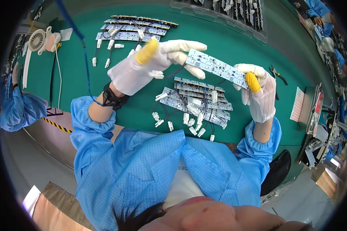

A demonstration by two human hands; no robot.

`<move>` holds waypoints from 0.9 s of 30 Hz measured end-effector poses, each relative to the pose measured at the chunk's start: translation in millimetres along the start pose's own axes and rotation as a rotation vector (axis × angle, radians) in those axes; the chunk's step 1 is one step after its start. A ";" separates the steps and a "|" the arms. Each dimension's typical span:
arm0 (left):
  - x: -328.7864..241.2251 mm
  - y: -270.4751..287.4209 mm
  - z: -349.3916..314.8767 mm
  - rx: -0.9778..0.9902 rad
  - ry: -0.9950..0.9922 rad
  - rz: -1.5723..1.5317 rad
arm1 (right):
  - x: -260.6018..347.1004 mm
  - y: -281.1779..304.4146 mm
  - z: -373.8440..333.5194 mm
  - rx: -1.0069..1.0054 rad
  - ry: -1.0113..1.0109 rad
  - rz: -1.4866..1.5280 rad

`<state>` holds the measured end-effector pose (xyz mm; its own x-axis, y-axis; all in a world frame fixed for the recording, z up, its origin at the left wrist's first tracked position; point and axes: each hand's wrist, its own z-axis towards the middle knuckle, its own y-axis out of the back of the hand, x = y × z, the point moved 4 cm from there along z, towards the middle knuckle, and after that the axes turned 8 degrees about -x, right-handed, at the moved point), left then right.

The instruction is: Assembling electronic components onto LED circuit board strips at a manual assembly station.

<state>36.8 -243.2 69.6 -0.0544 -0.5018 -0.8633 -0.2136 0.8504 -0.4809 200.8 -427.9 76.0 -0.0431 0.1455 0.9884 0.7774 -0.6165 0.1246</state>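
A long white LED circuit board [216,67] is held tilted above the green table, its left end higher. My right hand [260,90], in a white glove with a yellow thumb tip, pinches the board's right end. My left hand [154,61], gloved the same way, has its fingers stretched out at the board's left end, with the thumb apart. A dark wire runs from that end to a white connector [157,74] hanging under the left hand. Below the board lies a stack of similar circuit boards [216,104] with wires and several white connectors spread toward me.
Another group of boards [131,35] lies at the far left. A clear plastic tray [219,19] holds boards at the back. Cutting pliers [278,75] lie right, near a red-and-white sheet [297,104]. A small fan [37,40] stands left; a blue cord [85,57] runs to my left wristband.
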 end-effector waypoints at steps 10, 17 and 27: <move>1.7 6.7 -12.3 -0.279 -0.571 0.866 | 3.4 -8.1 -3.6 0.053 0.002 0.270; 0.0 7.3 -14.4 -0.342 -0.591 0.844 | 5.9 -2.6 -8.0 -0.020 0.107 0.056; -5.1 6.6 -10.0 -0.334 -0.695 0.940 | 3.3 4.2 -7.2 0.087 0.128 0.116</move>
<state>25.8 -236.7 72.4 0.1893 0.5671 -0.8016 -0.6188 0.7028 0.3510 199.4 -435.6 80.4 -0.0251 -0.0250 0.9994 0.8331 -0.5531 0.0071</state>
